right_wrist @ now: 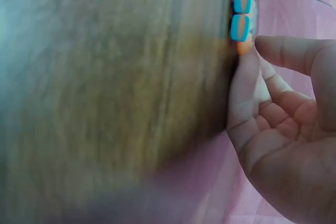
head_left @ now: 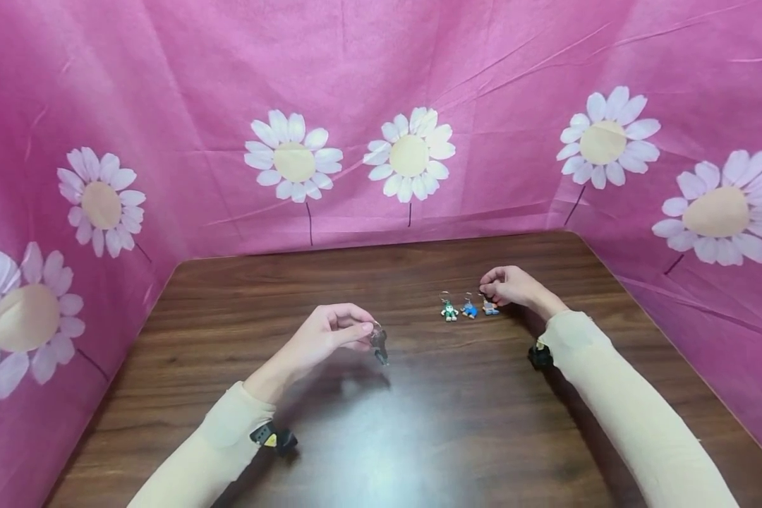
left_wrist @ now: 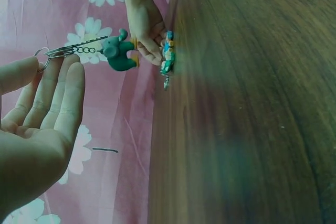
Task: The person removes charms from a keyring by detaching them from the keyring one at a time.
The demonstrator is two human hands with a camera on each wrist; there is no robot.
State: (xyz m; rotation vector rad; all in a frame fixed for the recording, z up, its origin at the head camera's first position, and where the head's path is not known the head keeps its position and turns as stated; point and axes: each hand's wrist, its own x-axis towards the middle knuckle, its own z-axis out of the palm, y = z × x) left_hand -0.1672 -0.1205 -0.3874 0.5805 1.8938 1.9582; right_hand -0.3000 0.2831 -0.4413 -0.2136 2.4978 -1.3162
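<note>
Closest in are two pale sleeves (head_left: 219, 430), a small black camera (head_left: 286, 442) at each wrist, over a dark wood bench (head_left: 457, 416). Just past its sleeve, the left hand (head_left: 327, 331) pinches a metal ring (left_wrist: 59, 51) between thumb and fingers; from it, on a short chain, hangs a green charm (left_wrist: 119, 55) with orange feet, clear of the bench.

Farther off, to the right, three charms lie in a row: green-and-white (head_left: 449, 312), blue (head_left: 470, 308) and orange-and-blue (head_left: 491, 308), their rings toward the far side. The right hand (head_left: 513, 288) is at the orange-and-blue one, thumb and forefinger brought close to it; whether they grip it, one cannot tell. Behind the bench hangs pink cloth (head_left: 355, 85) printed with daisies (head_left: 294, 161).
</note>
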